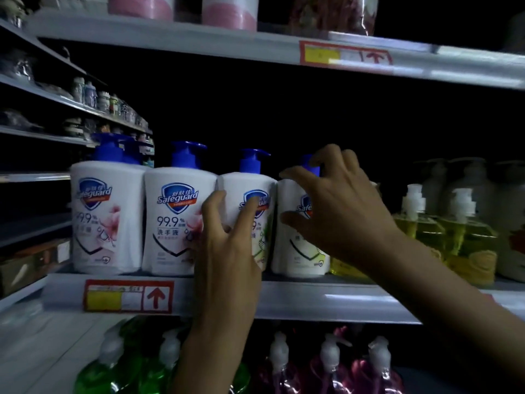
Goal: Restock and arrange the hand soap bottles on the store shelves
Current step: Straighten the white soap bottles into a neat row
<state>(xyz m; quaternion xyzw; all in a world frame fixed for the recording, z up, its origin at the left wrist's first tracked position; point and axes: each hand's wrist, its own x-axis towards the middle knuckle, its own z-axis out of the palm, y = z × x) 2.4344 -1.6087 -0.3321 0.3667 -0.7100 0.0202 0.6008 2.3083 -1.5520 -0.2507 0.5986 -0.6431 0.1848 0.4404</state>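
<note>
**Hands on the last two bottles; a topple is the risk**

Left of centre, the first bottle (106, 217) and second bottle (176, 223) stand upright and touching on the middle shelf (312, 300), labels forward. Next, the left hand (227, 251) lies released, its spread fingers flat against the front of the third bottle (235, 186), steadying rather than gripping it. Right of centre, the right hand (341, 206) curls round the blue pump (311, 166) of the fourth bottle (292, 251), grasping it near the top while its base sits on the shelf beside the third. That high hold is the weak point, I judge. A twist or shove from the top could tip the bottle into its neighbour and rock the row. It could also swing right into the yellow soap bottles (460, 240) just beside it.
</note>
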